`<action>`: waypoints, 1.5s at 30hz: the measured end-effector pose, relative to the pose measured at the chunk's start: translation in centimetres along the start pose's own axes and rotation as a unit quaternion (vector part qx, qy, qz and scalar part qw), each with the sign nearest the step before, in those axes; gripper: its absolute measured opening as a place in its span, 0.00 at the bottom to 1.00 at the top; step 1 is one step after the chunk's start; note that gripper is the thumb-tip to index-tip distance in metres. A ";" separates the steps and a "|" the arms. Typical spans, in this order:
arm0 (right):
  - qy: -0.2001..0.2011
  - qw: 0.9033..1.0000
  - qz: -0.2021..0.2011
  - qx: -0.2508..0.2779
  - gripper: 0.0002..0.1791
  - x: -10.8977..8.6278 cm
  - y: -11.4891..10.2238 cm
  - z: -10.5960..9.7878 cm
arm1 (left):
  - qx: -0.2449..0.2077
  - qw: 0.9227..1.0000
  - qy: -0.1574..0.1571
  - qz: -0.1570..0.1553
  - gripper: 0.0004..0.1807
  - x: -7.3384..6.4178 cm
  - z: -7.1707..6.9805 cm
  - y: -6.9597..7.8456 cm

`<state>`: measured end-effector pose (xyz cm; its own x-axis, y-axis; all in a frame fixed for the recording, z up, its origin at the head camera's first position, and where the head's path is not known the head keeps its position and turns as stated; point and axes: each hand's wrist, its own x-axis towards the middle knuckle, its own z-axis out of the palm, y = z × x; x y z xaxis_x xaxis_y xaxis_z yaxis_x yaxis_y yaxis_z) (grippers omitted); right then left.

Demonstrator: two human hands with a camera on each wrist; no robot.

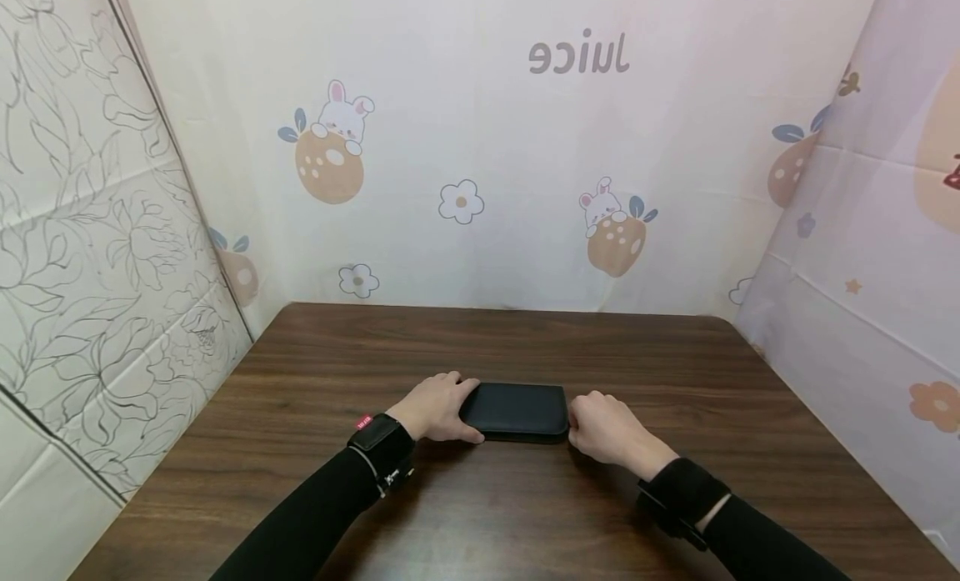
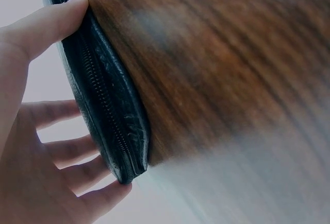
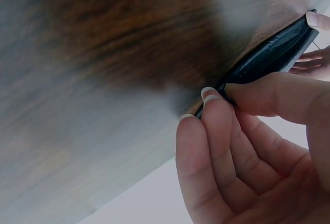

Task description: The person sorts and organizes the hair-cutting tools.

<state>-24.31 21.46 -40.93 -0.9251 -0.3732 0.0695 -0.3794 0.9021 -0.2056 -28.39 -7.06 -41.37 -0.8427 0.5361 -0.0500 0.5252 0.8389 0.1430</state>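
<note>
A black zip wallet with a leather-like surface lies flat on the table, its long side running left to right. My left hand grips the left end, thumb along the near edge and fingers at the far side. In the left wrist view, the zip's teeth run closed along the wallet's side between thumb and fingers. My right hand is at the right end. There, the right wrist view shows thumb and curled fingers pinching the wallet's corner; whatever sits between the fingertips is hidden.
The wallet lies on a dark brown wood-grain table with rounded back corners. Behind it hangs a pale curtain with rabbits and fruit. More printed sheets close off the left and right sides. Both wrists wear black straps.
</note>
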 end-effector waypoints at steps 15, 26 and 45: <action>0.006 1.000 0.005 -0.003 0.15 -0.2 -0.5 0.1 | -0.003 1.000 0.000 0.001 0.50 -0.1 -0.1 0.0; 0.017 1.000 0.005 0.013 0.13 -0.7 -1.0 0.2 | 0.001 1.000 0.001 0.001 0.51 0.0 -0.2 -0.1; 0.014 1.000 0.014 0.017 0.11 -1.0 -1.8 0.4 | -0.001 1.000 -0.004 -0.003 0.51 0.0 0.0 0.0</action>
<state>-22.68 20.12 -41.07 -0.9355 -0.3413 0.0913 -0.3533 0.9042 -0.2399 -28.43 -7.05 -41.34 -0.8454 0.5310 -0.0586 0.5191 0.8424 0.1446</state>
